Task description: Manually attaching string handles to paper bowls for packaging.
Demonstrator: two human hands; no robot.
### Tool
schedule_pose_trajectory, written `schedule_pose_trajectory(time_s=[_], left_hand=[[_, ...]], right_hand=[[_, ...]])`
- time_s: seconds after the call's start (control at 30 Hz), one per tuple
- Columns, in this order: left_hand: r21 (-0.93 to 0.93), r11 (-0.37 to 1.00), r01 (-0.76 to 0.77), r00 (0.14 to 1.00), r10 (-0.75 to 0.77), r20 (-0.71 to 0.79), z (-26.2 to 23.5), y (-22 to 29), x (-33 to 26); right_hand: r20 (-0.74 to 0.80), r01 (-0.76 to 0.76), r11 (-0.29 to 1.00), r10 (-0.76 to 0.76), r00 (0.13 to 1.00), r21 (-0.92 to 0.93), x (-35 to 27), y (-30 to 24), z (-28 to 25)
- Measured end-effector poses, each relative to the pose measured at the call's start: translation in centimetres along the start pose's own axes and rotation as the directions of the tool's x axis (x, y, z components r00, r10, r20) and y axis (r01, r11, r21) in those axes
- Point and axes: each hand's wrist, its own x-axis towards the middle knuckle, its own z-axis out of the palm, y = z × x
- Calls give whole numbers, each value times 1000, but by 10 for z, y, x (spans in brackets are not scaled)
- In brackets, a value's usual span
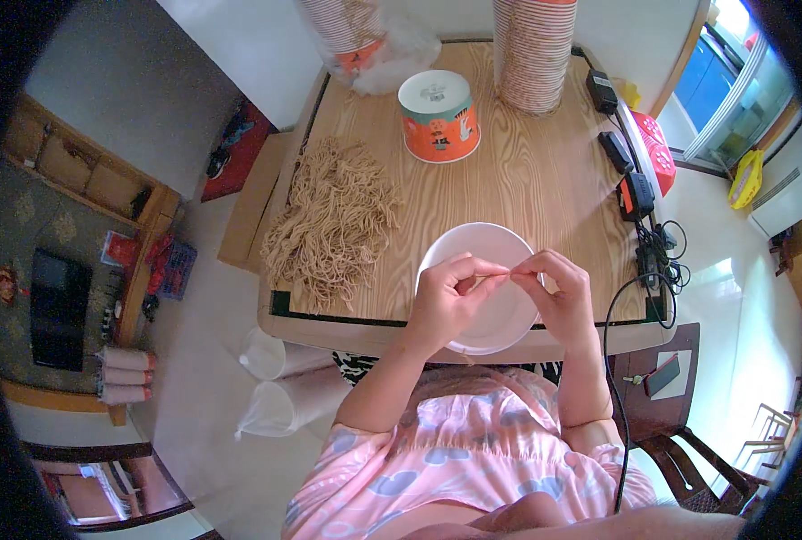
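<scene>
Two bare hands meet fingertip to fingertip above a round white tub [500, 326], which sits by the near edge of a wood-grain table [509, 202]. The tub's mouth faces the wearer; whether it stands level or leans is hard to tell.

Over the tub's left side, the left hand [448, 295] draws thumb and forefinger into a tight pinch. Over its right side, the right hand [558, 283] does the same, its tips touching or nearly touching the left's. Anything caught between them is too small to make out; a thin strand is possible.

Left of the tub lies a loose, tangled heap of tan twisted cords [333, 225]. Beyond the tub stands an orange-and-green printed paper bucket [439, 135], and farther beyond, to its right, a tall stack of nested paper buckets [534, 58].

For fine fingertip work like this, good practice would be to steady the wrists against the tub's rim, keep both pinches close together, and work with small finger movements, since a wide pull could nudge the tub toward the table's edge.
</scene>
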Motion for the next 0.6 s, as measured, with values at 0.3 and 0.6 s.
schedule_pose_trajectory(time_s=[0.3,0.6], left_hand=[[55,999,-2,1000,4,-31,5,-11,6],[-78,997,28,999,-26,25,10,-12,10]], right_hand=[[96,-115,993,111,989,34,-2,12,1],[121,-125,992,121,985,31,2,13,1]])
